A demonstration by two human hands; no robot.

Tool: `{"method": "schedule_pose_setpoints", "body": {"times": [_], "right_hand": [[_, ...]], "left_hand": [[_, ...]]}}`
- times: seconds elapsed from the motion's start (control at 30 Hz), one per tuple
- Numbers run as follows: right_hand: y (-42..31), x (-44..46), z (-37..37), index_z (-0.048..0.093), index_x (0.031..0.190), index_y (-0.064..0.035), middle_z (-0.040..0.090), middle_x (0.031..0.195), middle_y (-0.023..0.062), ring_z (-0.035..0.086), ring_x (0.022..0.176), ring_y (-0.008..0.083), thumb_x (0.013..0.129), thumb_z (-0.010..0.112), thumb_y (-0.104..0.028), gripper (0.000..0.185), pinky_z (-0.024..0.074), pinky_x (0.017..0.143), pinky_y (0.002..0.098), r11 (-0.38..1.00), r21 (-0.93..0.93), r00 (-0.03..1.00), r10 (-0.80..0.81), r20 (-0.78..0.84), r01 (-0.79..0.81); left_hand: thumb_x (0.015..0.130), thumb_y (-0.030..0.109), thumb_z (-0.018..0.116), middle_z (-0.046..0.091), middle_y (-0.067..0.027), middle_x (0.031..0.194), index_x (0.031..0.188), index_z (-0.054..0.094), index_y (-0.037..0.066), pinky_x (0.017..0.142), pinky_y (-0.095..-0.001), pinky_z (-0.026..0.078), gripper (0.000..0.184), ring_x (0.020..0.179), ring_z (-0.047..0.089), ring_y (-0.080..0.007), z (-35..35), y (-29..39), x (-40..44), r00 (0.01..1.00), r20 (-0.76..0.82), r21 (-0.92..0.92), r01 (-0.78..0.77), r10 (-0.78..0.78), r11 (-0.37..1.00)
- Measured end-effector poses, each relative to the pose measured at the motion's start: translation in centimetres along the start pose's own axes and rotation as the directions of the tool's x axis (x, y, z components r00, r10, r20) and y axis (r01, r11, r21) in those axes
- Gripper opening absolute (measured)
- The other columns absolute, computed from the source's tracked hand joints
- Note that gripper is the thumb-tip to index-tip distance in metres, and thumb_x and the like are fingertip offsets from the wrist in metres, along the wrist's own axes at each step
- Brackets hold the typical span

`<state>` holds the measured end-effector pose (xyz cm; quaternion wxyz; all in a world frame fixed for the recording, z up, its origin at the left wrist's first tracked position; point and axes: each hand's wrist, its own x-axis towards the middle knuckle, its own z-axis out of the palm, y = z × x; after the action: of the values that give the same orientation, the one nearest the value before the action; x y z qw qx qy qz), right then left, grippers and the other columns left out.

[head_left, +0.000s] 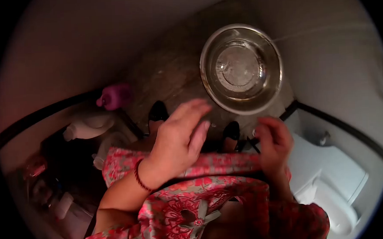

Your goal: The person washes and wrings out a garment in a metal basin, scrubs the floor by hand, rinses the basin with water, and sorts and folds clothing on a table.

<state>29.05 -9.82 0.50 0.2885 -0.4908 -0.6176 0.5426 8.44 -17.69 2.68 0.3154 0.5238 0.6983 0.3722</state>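
A round steel basin [280, 73] stands on the floor ahead, with what looks like shallow water in it. My left hand [175, 139], a dark red bracelet at its wrist, hovers on the near left side of the basin. Its thumb stands apart from the stretched fingers, whose tips are blurred, and nothing shows in it. To the near right of the basin is my right hand [274, 143], fingers loosely bent with gaps between them. I see no object in it, though its palm side is partly hidden. Neither hand touches the basin.
A pink bottle [118, 96] stands by the left wall, with a white jug-like bottle [91, 126] nearer. At the right is a white toilet [326, 169]. My black shoes [157, 110] are on the floor below. Dark-edged walls close in on both sides.
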Motion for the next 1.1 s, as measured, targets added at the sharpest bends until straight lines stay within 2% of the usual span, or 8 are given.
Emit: {"method": "schedule_pose_setpoints", "body": {"times": [0.03,0.17,0.37,0.4,0.63,0.87,1.03,1.1], "right_hand": [[0.1,-1.3,-0.9,0.06,0.097,0.002,0.06,0.078,0.0058,0.056,0.071,0.0103,0.086,0.054,0.002,0.013,0.0458,0.064,0.0239,0.99,0.111,0.987,0.097,-0.124,-0.083],[-1.0,1.4,-0.6,0.058,0.099,0.0024,0.059,0.077,0.0051,0.054,0.069,0.0099,0.088,0.052,0.002,0.013,0.0442,0.066,0.0222,0.901,0.345,0.954,0.297,-0.045,-0.264],[0.2,4.4,2.3,0.058,0.1,0.0012,0.059,0.075,0.0046,0.054,0.068,0.0101,0.088,0.05,0.002,0.013,0.0437,0.064,0.0222,0.785,0.364,0.856,0.512,0.074,-0.501],[0.3,4.3,3.1,0.058,0.099,0.0005,0.059,0.075,0.0043,0.054,0.067,0.0098,0.089,0.05,0.002,0.014,0.0435,0.062,0.0223,0.737,0.392,0.821,0.563,0.095,-0.551],[3.5,0.5,4.9,0.058,0.1,-0.0013,0.058,0.08,0.0043,0.053,0.07,0.0094,0.088,0.05,0.0,0.015,0.0428,0.061,0.0211,0.548,0.349,0.641,0.723,0.259,-0.76],[4.4,-1.7,6.1,0.059,0.099,-0.0015,0.06,0.084,0.0036,0.055,0.074,0.0101,0.087,0.05,-0.003,0.015,0.0458,0.069,0.0231,0.573,0.284,0.632,0.751,0.192,-0.768],[8.4,-3.5,7.8,0.061,0.098,-0.0011,0.061,0.091,0.006,0.056,0.081,0.0115,0.087,0.049,-0.002,0.016,0.0465,0.071,0.023,0.678,0.292,0.733,0.66,0.161,-0.675],[9.3,-4.1,9.3,0.061,0.096,-0.0019,0.06,0.084,0.0055,0.055,0.072,0.0108,0.086,0.049,0.0,0.015,0.0459,0.063,0.0226,0.589,0.484,0.736,0.649,0.194,-0.647]], "left_hand": [[0.084,0.004,0.059,0.058,-0.0171,0.107,0.108,0.057,-0.003,0.083,-0.0323,0.047,0.025,0.096,0.06,-0.0288,0.5,0.1,-0.9,0.998,0.031,-0.021,0.053,-0.052,0.998],[0.088,0.007,0.058,0.057,-0.0138,0.11,0.114,0.055,-0.002,0.083,-0.0299,0.047,0.028,0.098,0.059,-0.0218,0.2,0.4,-0.5,0.921,0.162,-0.3,0.388,-0.354,0.871],[0.091,0.006,0.056,0.054,-0.0099,0.11,0.12,0.051,0.0,0.079,-0.0255,0.047,0.03,0.095,0.058,-0.0142,0.2,-0.5,1.9,0.792,0.277,-0.429,0.609,-0.545,0.667],[0.091,0.005,0.054,0.054,-0.0084,0.108,0.12,0.051,0.0,0.078,-0.024,0.047,0.03,0.093,0.055,-0.0105,0.4,-0.7,1.7,0.713,0.336,-0.461,0.694,-0.615,0.553],[0.092,0.008,0.054,0.055,-0.0071,0.109,0.121,0.051,0.001,0.078,-0.0239,0.047,0.031,0.092,0.055,-0.0111,2.9,-1.1,-1.2,0.659,0.418,-0.46,0.747,-0.625,0.48],[0.088,0.007,0.057,0.061,-0.011,0.1,0.114,0.054,-0.002,0.075,-0.0288,0.048,0.028,0.088,0.059,-0.0156,5.6,-1.5,-3.3,0.789,0.219,-0.326,0.614,-0.574,0.719],[0.088,0.004,0.054,0.062,-0.0124,0.098,0.112,0.054,-0.004,0.076,-0.0278,0.048,0.025,0.088,0.058,-0.015,7.4,-3.3,-3.9,0.731,0.202,-0.361,0.674,-0.652,0.644],[0.088,0.003,0.054,0.062,-0.0109,0.097,0.111,0.055,-0.004,0.075,-0.0265,0.047,0.024,0.086,0.057,-0.0136,8.3,-4.7,-5.4,0.735,0.18,-0.404,0.662,-0.654,0.632]]}}
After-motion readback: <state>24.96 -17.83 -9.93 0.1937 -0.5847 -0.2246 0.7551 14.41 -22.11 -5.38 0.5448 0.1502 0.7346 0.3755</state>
